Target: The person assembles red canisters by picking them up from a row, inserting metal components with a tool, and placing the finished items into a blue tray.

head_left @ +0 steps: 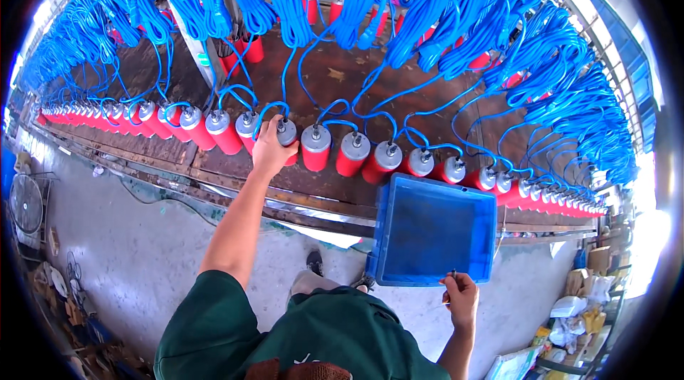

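A long row of red cylinders with grey metal caps stands along the bench, a blue cable running from the top of each. My left hand [268,148] grips one grey-capped red cylinder [286,132] near the middle of the row, its fingers on the cap and side. Closed in a pinch, my right hand [459,298] is beside the near right corner of a blue plastic tray [382,237]. A small dark tip pokes out above its fingers, too small to name. The tray sits at the bench's front edge, right of centre.
Thick coiled bundles of blue cable [356,2] hang above the bench [328,80], with more red cylinders behind them. A fan [27,202] stands on the far left. Bags and boxes [570,316] are piled on the floor at the right.
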Tool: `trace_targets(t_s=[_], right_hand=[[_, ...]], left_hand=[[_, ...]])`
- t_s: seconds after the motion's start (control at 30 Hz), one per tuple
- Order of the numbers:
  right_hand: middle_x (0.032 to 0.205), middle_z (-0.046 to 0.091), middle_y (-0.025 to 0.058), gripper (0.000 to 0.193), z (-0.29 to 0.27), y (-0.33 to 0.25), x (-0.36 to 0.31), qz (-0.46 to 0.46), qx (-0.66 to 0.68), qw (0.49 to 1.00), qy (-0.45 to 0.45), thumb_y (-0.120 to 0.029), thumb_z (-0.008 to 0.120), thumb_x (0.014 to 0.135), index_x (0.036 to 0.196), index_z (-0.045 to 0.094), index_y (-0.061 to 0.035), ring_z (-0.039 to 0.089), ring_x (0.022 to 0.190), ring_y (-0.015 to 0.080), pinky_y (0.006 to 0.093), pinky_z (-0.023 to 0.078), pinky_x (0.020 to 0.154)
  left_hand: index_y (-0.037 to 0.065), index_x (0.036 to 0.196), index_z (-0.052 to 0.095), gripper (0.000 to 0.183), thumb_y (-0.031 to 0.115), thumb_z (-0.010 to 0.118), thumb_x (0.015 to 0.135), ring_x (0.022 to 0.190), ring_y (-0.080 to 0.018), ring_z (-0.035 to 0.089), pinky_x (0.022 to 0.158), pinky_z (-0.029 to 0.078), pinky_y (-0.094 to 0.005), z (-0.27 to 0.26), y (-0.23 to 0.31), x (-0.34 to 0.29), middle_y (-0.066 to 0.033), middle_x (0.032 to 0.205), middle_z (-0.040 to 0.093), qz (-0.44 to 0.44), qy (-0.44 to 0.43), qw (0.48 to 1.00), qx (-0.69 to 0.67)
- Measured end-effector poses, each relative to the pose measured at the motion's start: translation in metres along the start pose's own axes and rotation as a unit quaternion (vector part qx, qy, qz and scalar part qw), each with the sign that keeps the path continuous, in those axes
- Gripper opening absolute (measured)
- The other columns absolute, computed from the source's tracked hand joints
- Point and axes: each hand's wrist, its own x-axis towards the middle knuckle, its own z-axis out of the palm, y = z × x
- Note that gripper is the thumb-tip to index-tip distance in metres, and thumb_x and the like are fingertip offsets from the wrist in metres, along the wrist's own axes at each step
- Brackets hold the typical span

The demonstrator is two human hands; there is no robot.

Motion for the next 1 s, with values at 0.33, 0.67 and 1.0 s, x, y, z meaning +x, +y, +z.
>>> trace_targets(t_s=[0.33,0.67,1.0], right_hand=[[0.093,0.080,0.0088,0.016,-0.010,0.005,0.000,-0.005,-0.013,1.000,0.002,-0.014,0.071,0.102,0.108,0.072,0.0014,0.062,0.058,0.0072,0.0240,0.050,0.050],[0.095,0.079,0.0111,0.016,-0.019,0.010,0.004,0.009,0.001,1.000,0.010,-0.007,0.062,0.100,0.112,0.069,0.0018,0.065,0.064,0.0099,0.0242,0.047,0.049],[0.093,0.072,0.0124,0.030,-0.018,-0.013,0.000,0.022,0.037,0.998,-0.044,-0.007,0.056,0.104,0.133,0.061,-0.0014,0.069,0.067,0.0132,0.0251,0.051,0.051]], left_hand=[[0.012,0.154,0.049,0.087,0.029,0.091,0.080,0.124,-0.0396,0.067,0.097,0.060,-0.0510,0.005,-0.002,0.000,-0.0158,0.142,0.059,-0.009,0.001,1.000,0.001],[0.011,0.157,0.045,0.085,0.028,0.087,0.085,0.120,-0.0425,0.068,0.095,0.061,-0.0516,-0.004,0.027,-0.048,-0.0176,0.148,0.058,-0.041,0.103,0.993,0.050],[0.008,0.164,0.035,0.108,0.045,0.091,0.080,0.135,-0.0423,0.062,0.102,0.057,-0.0523,0.003,0.097,-0.017,-0.0183,0.160,0.052,-0.020,-0.114,0.992,0.052]])
